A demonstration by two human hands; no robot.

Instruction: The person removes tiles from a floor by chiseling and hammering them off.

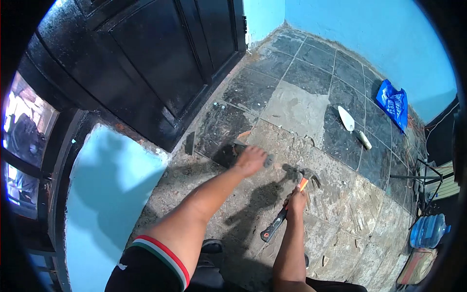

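My right hand [296, 200] is wrapped round the handle of a claw hammer [304, 182], black and orange, its metal head pointing away from me. Ahead and to the left, my left hand [250, 161] is closed round a grey metal chisel [268, 161]. One end of the chisel sticks out to the right of the fist; its other end shows at the left, close to a dark floor tile [221, 126]. Beside both hands lies rough, bare mortar [277, 141] with broken bits on it.
A black door [160, 63] and a light blue wall section [107, 194] stand at the left. Farther off on the tiles lie a trowel [347, 119] and a blue plastic bag [393, 104]. A large water bottle [428, 231] is at the right, near a folded sack [417, 265].
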